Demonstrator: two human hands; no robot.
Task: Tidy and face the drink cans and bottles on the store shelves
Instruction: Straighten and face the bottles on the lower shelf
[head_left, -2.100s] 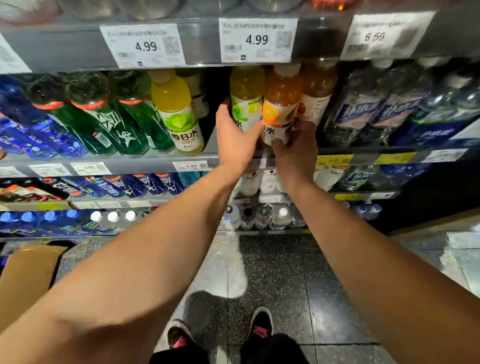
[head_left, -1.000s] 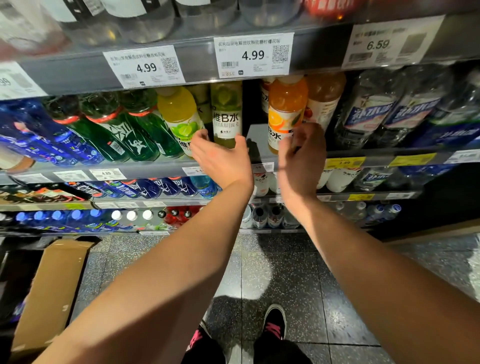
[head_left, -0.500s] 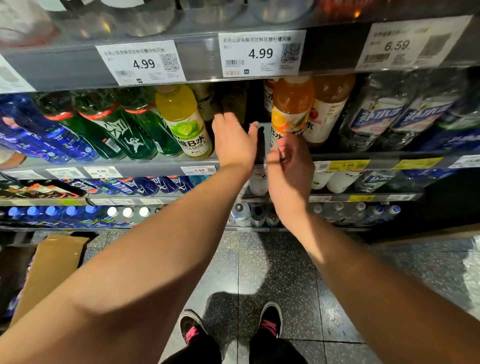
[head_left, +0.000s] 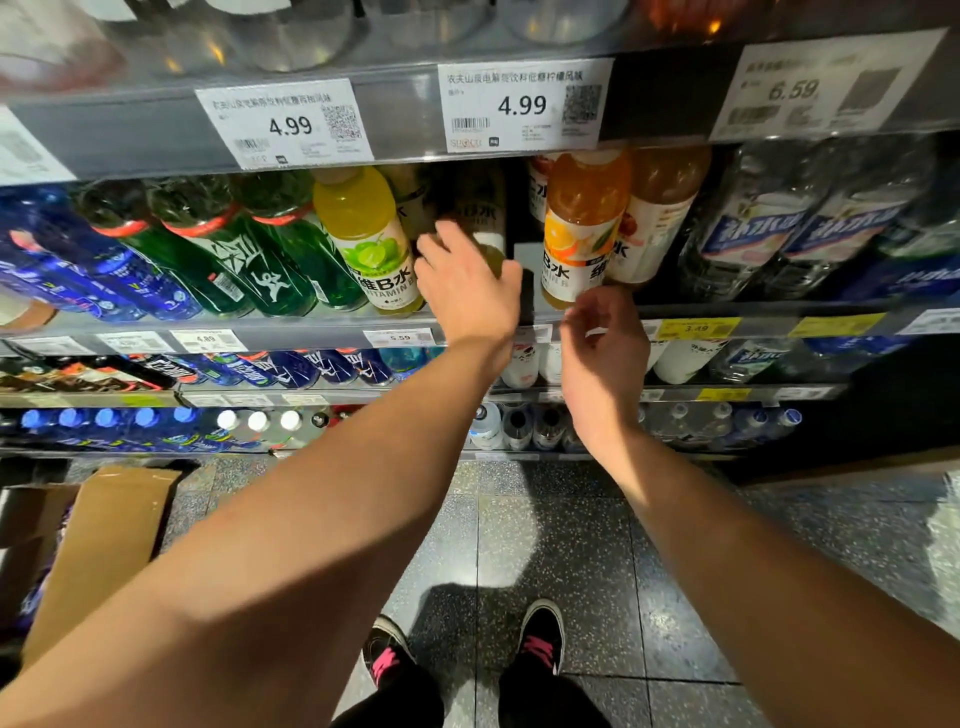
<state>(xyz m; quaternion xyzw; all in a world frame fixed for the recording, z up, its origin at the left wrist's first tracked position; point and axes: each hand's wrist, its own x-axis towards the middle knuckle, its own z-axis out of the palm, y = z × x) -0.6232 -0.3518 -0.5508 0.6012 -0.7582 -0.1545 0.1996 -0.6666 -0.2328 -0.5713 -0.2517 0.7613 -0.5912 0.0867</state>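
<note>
My left hand (head_left: 467, 283) reaches into the middle shelf (head_left: 291, 332) and wraps around the lower part of a pale yellow-green vitamin water bottle (head_left: 480, 223), which stands back in the dark gap and is blurred. An orange vitamin water bottle (head_left: 584, 228) stands at the shelf front just right of the gap. My right hand (head_left: 605, 338) hangs below it at the shelf edge, fingers loosely curled and apart, holding nothing. A lime-yellow vitamin water bottle (head_left: 369, 239) stands left of my left hand.
Green bottles (head_left: 270, 260) and blue bottles (head_left: 78, 270) lean at the left of the shelf. A peach-coloured bottle (head_left: 662, 218) and clear blue-labelled bottles (head_left: 769, 228) stand at the right. Lower shelves hold more drinks. A cardboard box (head_left: 104, 545) lies on the floor at the left.
My left hand has pushed deeper into the gap with the yellow-green bottle. My right hand has dropped away from the orange bottle to the shelf edge and opened.
</note>
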